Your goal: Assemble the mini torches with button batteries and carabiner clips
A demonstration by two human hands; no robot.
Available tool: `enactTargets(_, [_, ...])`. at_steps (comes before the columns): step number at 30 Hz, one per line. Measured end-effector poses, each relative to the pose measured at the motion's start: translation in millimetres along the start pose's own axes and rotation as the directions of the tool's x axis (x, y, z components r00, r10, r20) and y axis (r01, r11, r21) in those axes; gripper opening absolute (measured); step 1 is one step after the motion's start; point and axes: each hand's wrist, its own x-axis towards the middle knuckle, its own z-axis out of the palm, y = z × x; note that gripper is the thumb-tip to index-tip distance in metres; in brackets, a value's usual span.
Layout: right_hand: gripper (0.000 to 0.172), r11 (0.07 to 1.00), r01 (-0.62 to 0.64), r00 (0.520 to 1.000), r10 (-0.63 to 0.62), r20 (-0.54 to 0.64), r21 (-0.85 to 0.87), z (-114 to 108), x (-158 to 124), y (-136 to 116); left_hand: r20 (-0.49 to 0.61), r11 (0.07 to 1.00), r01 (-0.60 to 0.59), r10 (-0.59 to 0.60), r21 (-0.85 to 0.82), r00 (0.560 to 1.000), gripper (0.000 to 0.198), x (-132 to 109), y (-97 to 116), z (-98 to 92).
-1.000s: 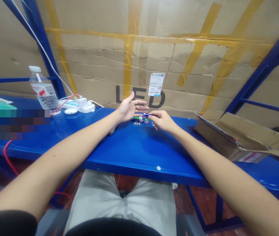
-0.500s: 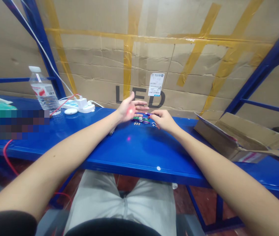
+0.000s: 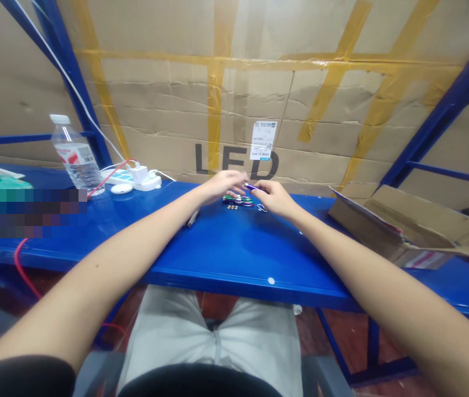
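Note:
Between the thumb and fingers of my right hand (image 3: 276,197) is a slim purple laser pointer (image 3: 252,187), its tip towards the left. My left hand (image 3: 222,186) is at that tip, palm turned down, fingers stretched out and a little blurred; whether they touch the pointer I cannot tell. Beneath the hands lie several shiny green and purple laser pointers (image 3: 238,200) in a bunch. Several small round button cells (image 3: 232,207) lie in front of them. A small white-and-dark loop (image 3: 261,208) rests by my right hand.
A slim dark object (image 3: 192,219) lies beside my left forearm. On the left of the blue table (image 3: 234,259) stand a water bottle (image 3: 78,157) and a white power strip (image 3: 147,179). An open cardboard box (image 3: 387,226) sits at right. Taped cardboard (image 3: 168,105) rises behind.
My left hand has turned from palm facing the pointer to palm down, its fingers now at the pointer's tip. The red light spots on the palm and table are gone.

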Motion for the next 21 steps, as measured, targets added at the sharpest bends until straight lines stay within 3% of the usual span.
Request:
enactTargets(4, [0.019, 0.995, 0.047, 0.997, -0.042, 0.057, -0.09, 7, 21, 10, -0.056, 0.92, -0.035, 0.062, 0.389, 0.997, 0.017, 3, -6, -5.1])
enactTargets(7, [0.019, 0.984, 0.109, 0.985, -0.087, 0.151, -0.144, 12, 37, 16, -0.159, 0.907, -0.026, 0.101, 0.421, 0.982, 0.01, 6, -7, -13.8])
enactTargets(11, [0.021, 0.982, 0.148, 0.978, -0.128, 0.166, -0.115, 18, 57, 29, -0.085, 0.904, -0.039, 0.083, 0.426, 0.993, 0.004, 12, -9, -28.9])
enactTargets(15, [0.041, 0.998, -0.007, 0.998, 0.011, 0.065, -0.063, 26, 74, 51, -0.16, 0.875, 0.048, 0.034, 0.482, 0.987, 0.006, 23, -19, -43.3])
enactTargets(21, [0.019, 0.99, -0.128, 0.99, 0.131, 0.047, -0.053, 34, 79, 72, -0.174, 0.809, 0.121, -0.024, 0.575, 0.984, 0.004, 46, -46, -51.0])
